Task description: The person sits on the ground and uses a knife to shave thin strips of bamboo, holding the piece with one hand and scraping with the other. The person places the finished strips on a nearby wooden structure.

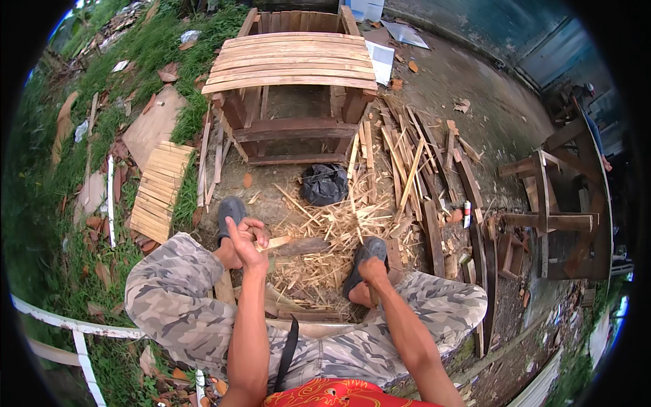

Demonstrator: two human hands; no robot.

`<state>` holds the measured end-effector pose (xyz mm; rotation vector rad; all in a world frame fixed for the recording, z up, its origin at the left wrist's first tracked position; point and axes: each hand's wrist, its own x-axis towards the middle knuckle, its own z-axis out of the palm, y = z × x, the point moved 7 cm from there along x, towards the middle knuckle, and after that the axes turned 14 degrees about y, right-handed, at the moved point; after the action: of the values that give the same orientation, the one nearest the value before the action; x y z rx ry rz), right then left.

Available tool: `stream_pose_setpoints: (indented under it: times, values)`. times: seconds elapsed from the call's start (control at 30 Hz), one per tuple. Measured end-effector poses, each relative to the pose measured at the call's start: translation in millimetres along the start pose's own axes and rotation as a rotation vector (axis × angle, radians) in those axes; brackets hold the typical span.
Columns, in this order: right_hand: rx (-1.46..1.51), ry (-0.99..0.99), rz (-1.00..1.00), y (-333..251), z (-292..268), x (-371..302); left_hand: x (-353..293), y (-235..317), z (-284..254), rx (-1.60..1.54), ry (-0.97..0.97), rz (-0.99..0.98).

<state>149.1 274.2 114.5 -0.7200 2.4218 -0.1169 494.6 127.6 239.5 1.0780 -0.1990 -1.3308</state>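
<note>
Loose camouflage trousers (173, 288) in blotches of pale grey, beige and brown, soft-edged and wide in the leg; behind the trousers' lap, a bright red top (339, 395) — its print a tangle of thin yellow curving lines; over the left side of the trousers' lap, a narrow flat black strap (287, 356); beyond the trouser legs, dark grey rounded shoes (232, 210), clog-like; bare ankles (229, 255) between these and the trousers' hems; forearms (245, 332) and hands (245, 239) — likewise bare.

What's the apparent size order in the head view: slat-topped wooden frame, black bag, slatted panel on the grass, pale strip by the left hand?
1. slat-topped wooden frame
2. slatted panel
3. black bag
4. pale strip
</note>
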Motion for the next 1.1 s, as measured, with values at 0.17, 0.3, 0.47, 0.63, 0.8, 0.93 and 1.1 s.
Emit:
stream_pose_setpoints:
  times: [0.17,0.3,0.47,0.63,0.8,0.93,1.1]
  values:
    - [-0.078,-0.137,-0.173,-25.7,5.7,-18.5,0.5,-1.5,1.9,0.034,-0.053,-0.012]
    - [-0.103,-0.092,-0.182,-43.2,-25.9,-15.7,6.2,-1.2,3.5,0.024,-0.133,-0.017]
    - [0.124,0.077,-0.409,-65.0,-41.3,-39.1,8.6,-4.9,0.1,0.051,-0.159,0.032]
    - [0.205,-0.088,-0.471,-81.2,29.4,-72.9,4.3,-5.3,1.8,0.049,-0.134,-0.002]
    - [0.239,-0.166,-0.552,-103.3,92.9,-93.7,-7.5,-4.4,9.2,0.013,-0.139,-0.001]
    - [0.211,-0.098,-0.621,-120.2,115.7,-98.5,-7.1,1.1,10.0,-0.088,-0.15,-0.021]
    - [0.331,-0.102,-0.795,-126.7,122.1,-97.7,-2.5,-0.8,7.2,-0.09,-0.095,-0.102]
